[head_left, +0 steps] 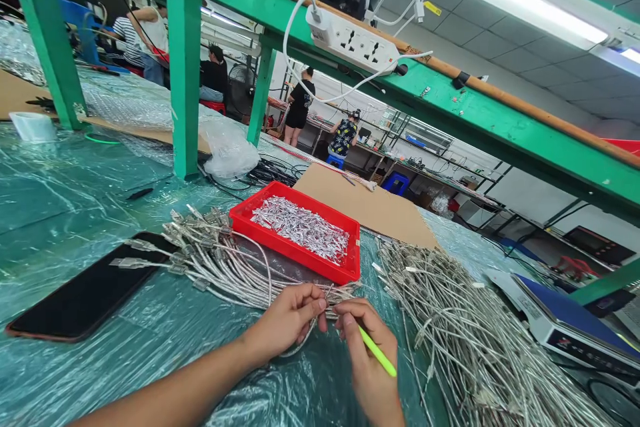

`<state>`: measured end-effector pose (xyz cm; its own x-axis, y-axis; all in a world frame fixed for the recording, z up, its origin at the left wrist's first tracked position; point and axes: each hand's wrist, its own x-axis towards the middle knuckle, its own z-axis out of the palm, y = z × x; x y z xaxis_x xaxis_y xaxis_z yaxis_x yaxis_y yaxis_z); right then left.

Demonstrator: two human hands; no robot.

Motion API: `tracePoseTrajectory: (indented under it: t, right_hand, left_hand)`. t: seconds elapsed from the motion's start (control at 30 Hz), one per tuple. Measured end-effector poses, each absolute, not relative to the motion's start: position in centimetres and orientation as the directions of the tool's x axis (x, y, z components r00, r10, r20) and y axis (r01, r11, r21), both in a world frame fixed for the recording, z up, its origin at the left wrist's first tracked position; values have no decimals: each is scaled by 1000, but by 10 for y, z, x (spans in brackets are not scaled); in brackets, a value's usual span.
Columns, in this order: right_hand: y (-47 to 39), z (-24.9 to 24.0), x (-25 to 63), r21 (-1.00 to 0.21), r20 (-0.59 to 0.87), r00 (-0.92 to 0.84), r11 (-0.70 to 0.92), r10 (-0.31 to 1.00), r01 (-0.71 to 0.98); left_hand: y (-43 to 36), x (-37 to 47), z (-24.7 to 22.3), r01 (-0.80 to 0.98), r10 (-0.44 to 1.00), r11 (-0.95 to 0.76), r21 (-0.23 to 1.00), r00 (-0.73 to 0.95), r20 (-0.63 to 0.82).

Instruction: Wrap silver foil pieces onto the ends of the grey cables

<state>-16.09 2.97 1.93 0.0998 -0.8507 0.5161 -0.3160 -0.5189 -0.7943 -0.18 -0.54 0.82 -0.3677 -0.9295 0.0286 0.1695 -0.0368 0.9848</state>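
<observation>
From the person's head, the view faces forward and down across the table [165, 327], tilted sideways, near the left hand [293, 313] and right hand [373, 353], taking in the ceiling [500, 33].

Left grip [293, 317] partly hides a cable [300, 346], right grip [370, 340] the pen [377, 353]; at 8 o'clock, a bundle [225, 273] covers part of the phone [75, 300]; bits [300, 230] in the tray [345, 272] are too small to tell; edges cut the pile [480, 333] and scale [575, 317] at 4 o'clock

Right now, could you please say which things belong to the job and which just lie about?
Probably in use: cable in left hand; green tool in right hand; cable bundle; larger cable pile; red tray; silvery pieces.

Probably lying about: phone; white roll; cardboard.
</observation>
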Motion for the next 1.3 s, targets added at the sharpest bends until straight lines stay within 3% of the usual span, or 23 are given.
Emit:
tracePoseTrajectory:
  t: [0.77, 1.03, 1.3]
  right_hand:
    - [27, 15, -162, -776, 511, 115, -515, -852, -363]
    - [18, 8, -164, -763, 446, 87, -429, -891, -484]
    - [29, 14, -163, -728, 577, 89, -561, -812, -393]
  left_hand:
    - [-1, -3, 12, 163, -924, -25, 986, -381, 39]
    - [-4, -1, 12, 184, -931, -6, 983, -359, 62]
    - [-6, 3, 13, 228, -925, -42, 973, -378, 49]
